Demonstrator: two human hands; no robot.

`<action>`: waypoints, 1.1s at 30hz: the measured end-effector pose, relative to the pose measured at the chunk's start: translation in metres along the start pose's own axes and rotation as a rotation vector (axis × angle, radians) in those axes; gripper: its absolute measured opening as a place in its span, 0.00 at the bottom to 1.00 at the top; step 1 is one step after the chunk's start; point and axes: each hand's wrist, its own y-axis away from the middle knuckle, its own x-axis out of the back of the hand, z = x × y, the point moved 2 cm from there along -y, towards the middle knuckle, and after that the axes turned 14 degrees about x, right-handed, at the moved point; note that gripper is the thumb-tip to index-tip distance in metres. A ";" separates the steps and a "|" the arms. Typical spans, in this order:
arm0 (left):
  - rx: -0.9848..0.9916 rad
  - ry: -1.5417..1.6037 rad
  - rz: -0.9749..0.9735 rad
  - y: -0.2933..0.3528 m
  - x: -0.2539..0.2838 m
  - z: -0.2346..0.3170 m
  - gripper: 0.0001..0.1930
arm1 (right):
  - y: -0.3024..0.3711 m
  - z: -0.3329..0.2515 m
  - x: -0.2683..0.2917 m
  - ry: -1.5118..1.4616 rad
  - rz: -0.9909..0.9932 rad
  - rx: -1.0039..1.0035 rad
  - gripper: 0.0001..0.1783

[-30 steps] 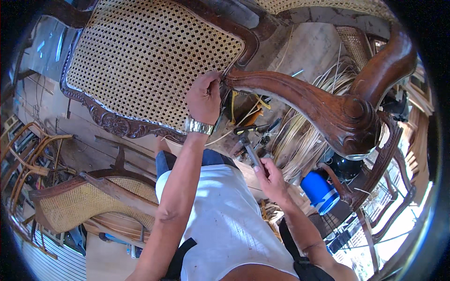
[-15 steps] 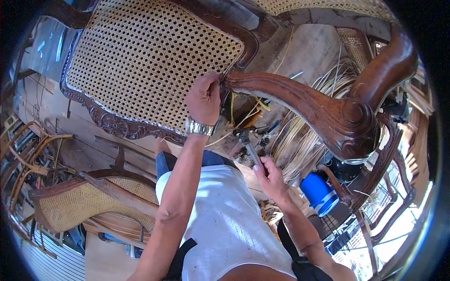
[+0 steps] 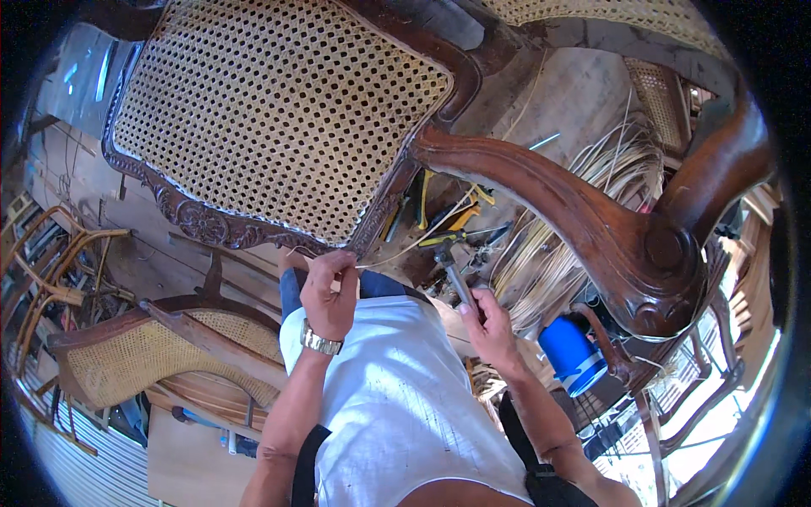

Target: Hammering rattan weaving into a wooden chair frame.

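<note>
So the left hand (image 3: 329, 297) has come back toward the body: half a second ago it was up at the right edge of the cane panel (image 3: 279, 118), now it's down by the near right corner of the carved frame (image 3: 203, 221). That leaves the right side of the panel uncovered, so I'd say attention has shifted to the near corner. Its fingers are curled nearly together where a loose cane strand (image 3: 418, 242) runs off to the right; can't tell if they're actually pinching it. The right hand (image 3: 492, 328) hasn't really budged, fingers wrapped snugly round a hammer (image 3: 457, 280), head pointing away. Panel's on the far left, with a bundle of cane strands (image 3: 541, 266) over on the right.
</note>
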 end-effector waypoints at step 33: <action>-0.506 -1.333 -0.678 -0.112 -0.021 0.102 0.16 | -0.009 0.000 0.019 -0.082 -0.004 -0.108 0.15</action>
